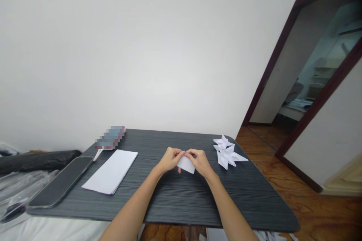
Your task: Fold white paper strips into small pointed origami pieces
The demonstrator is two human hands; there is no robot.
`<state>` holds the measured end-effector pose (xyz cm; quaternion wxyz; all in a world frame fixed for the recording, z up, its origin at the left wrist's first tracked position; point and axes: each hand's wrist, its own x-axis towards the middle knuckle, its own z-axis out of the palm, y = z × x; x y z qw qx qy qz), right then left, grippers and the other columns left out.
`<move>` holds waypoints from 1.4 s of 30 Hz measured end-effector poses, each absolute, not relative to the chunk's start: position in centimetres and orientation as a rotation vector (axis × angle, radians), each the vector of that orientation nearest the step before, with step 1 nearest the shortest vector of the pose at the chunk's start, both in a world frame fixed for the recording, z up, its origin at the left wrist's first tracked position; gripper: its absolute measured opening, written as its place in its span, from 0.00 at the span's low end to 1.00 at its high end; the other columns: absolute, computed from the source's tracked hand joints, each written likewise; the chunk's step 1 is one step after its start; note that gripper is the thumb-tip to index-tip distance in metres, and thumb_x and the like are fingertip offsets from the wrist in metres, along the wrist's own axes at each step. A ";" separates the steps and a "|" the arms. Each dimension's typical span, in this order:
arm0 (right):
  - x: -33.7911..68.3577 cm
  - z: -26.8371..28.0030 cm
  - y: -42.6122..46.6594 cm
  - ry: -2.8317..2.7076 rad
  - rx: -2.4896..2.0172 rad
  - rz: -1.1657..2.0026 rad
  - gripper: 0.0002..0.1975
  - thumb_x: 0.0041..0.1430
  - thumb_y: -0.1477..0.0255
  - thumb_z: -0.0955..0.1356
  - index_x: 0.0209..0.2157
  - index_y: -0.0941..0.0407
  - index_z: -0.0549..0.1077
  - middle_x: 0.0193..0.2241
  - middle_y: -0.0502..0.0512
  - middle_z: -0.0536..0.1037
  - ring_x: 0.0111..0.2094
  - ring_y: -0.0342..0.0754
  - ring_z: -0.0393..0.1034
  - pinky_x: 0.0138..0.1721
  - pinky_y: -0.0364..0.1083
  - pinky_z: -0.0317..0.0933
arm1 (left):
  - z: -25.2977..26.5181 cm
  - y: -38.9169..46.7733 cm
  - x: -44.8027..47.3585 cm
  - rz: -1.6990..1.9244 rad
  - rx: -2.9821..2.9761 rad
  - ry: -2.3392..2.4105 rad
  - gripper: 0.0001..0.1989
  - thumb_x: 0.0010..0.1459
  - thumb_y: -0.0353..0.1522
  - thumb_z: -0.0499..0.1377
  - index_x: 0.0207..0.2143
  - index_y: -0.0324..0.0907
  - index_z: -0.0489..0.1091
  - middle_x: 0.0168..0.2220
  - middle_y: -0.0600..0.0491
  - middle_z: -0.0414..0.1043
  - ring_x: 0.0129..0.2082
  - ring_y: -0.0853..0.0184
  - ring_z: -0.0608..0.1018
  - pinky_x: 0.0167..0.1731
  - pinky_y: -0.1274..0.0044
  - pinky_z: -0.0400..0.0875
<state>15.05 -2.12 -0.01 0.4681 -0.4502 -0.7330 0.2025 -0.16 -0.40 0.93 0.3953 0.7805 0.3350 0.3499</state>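
A small folded piece of white paper [186, 165] is held between my two hands over the middle of the dark table. My left hand [170, 159] pinches its upper left edge, thumb and fingertips pressed together. On the other side my right hand [199, 161] pinches the upper right part, with its thumb close to the left one. The fingers behind the paper are mostly hidden. To the right lie several pointed folded-paper shapes [227, 153], bunched together. A stack of white paper sheets [112, 171] rests left of my hands.
A large phone or tablet [62, 182] lies along the left edge of the dark table [181, 211]. Behind it is a blurred device [111, 138] with a white cable. A white wall [158, 52] borders the far edge; a doorway [299, 64] opens at right.
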 end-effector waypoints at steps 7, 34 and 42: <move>16.7 -0.8 -0.9 -1.603 -1.168 0.550 0.13 0.48 0.64 0.62 0.19 0.58 0.70 0.14 0.49 0.69 0.17 0.42 0.61 0.20 0.40 0.55 | 0.3 0.1 0.0 1.105 1.828 0.939 0.20 0.52 0.42 0.46 0.22 0.34 0.66 0.11 0.53 0.66 0.11 0.72 0.69 0.09 0.84 0.52; 16.6 -0.4 -0.9 -1.335 -0.935 1.057 0.22 0.47 0.64 0.63 0.45 0.54 0.60 0.22 0.49 0.72 0.23 0.43 0.65 0.24 0.41 0.59 | 0.7 0.9 -0.5 1.191 1.921 0.780 0.13 0.48 0.37 0.55 0.27 0.36 0.72 0.29 0.48 0.71 0.28 0.67 0.72 0.30 0.77 0.66; 16.5 -0.6 -0.4 -1.509 -0.980 0.644 0.08 0.44 0.67 0.66 0.22 0.58 0.70 0.31 0.53 0.68 0.34 0.45 0.62 0.34 0.42 0.56 | 0.5 0.4 0.2 1.340 1.989 0.927 0.12 0.49 0.36 0.54 0.25 0.37 0.72 0.26 0.50 0.72 0.26 0.68 0.72 0.28 0.79 0.65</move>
